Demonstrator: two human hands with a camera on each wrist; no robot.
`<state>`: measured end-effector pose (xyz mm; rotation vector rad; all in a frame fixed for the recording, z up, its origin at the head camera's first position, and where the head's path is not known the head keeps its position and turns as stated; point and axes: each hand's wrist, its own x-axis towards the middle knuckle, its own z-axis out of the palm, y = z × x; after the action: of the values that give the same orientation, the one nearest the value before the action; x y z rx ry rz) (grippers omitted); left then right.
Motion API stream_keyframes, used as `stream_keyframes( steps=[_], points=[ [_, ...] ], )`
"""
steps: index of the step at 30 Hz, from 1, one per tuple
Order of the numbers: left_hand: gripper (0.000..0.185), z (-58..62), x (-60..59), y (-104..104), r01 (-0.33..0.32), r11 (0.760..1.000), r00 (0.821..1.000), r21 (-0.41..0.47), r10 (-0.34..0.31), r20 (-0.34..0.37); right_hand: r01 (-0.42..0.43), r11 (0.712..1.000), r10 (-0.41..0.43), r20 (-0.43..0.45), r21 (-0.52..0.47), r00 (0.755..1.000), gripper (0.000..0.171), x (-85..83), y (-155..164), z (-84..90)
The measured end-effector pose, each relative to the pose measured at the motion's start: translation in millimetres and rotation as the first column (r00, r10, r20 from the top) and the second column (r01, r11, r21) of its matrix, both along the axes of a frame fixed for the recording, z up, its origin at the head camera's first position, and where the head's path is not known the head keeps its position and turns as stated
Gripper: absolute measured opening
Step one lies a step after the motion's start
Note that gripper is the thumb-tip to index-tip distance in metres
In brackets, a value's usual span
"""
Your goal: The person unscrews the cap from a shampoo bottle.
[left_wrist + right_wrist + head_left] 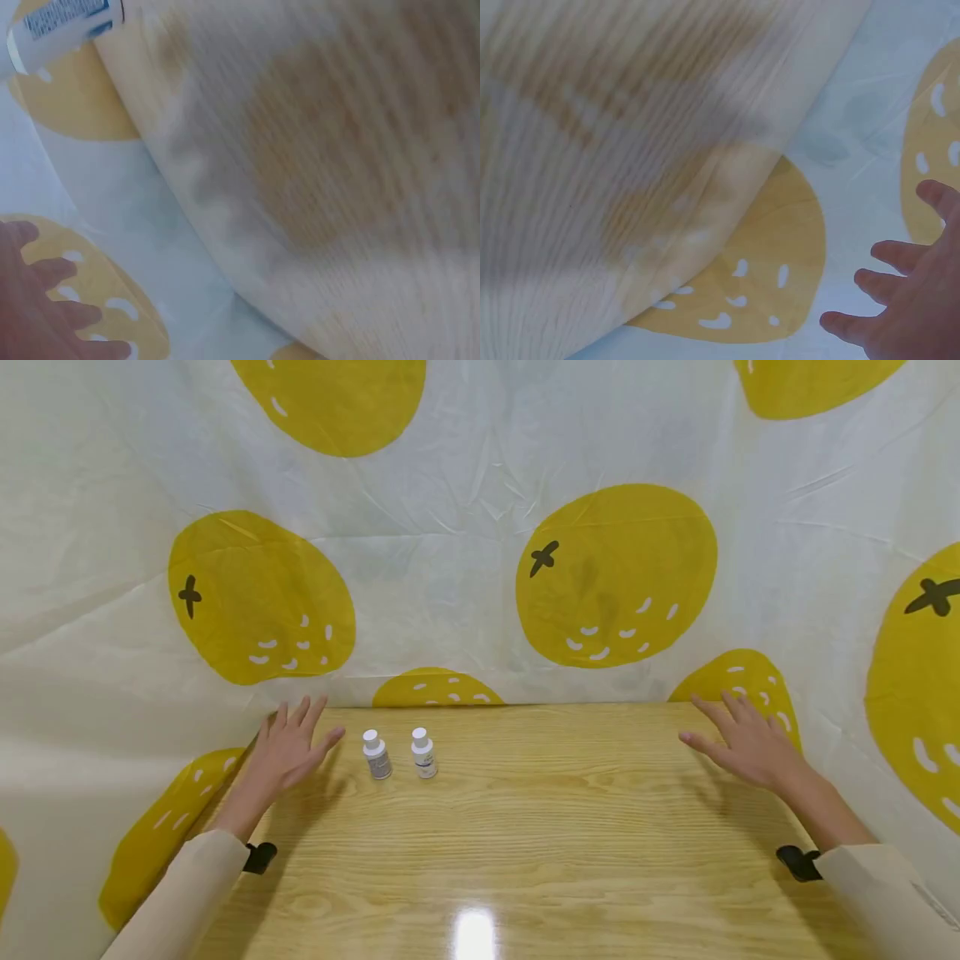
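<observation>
While two white cylindrical bottles [378,757] [423,755] stand upright, the left hand [288,753] — empty — splays nearby. The right hand [753,750] spreads wide, holding nothing.

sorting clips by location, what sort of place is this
Likely a screened-off tabletop workspace: yellow fruit-print sheeting walls in the wood-grain table at the back and sides, with two small white bottles on it.

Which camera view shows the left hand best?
The head view: it shows the whole left hand, thumb and four fingers included. The left wrist view gives only part, cut off by the frame's edge; the right wrist view shows none.
</observation>
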<state>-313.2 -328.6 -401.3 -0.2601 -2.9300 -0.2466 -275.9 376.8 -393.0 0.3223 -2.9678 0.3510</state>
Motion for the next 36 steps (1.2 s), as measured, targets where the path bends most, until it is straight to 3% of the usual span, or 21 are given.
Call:
stream_keyframes(
  steps=[6,12,18,23,29,36],
  points=[
    [0.085,0.6,19.1,7,-0.009,1.0,1.0,0.017,0.009,-0.011,-0.034,0.999,0.035,-0.051,0.022,0.998,0.082,18.8,-9,-1.5],
    [0.089,2.7,38.1,22,0.003,0.996,1.0,0.094,-0.004,0.007,-0.058,0.998,0.061,-0.12,0.03,0.991,0.079,36.9,-22,-3.0],
    [0.086,-2.6,57.4,43,0.021,0.973,1.0,0.232,-0.025,0.015,-0.085,0.996,0.084,-0.086,-0.006,0.993,0.073,52.5,-46,-3.3],
    [0.078,-8.3,67.0,65,0.031,0.956,0.999,0.293,-0.023,-0.03,-0.131,0.989,0.126,-0.073,-0.063,0.989,0.068,61.7,-65,-4.7],
    [0.064,-16.7,69.5,89,0.074,0.909,0.997,0.41,-0.06,-0.045,-0.176,0.967,0.173,-0.033,-0.185,0.984,0.065,63.0,-85,-9.3],
    [0.072,-20.2,65.0,113,0.047,0.841,0.995,0.54,-0.088,0.051,-0.224,0.937,0.221,-0.039,-0.27,0.974,0.064,57.7,-107,-11.3]
  ],
)
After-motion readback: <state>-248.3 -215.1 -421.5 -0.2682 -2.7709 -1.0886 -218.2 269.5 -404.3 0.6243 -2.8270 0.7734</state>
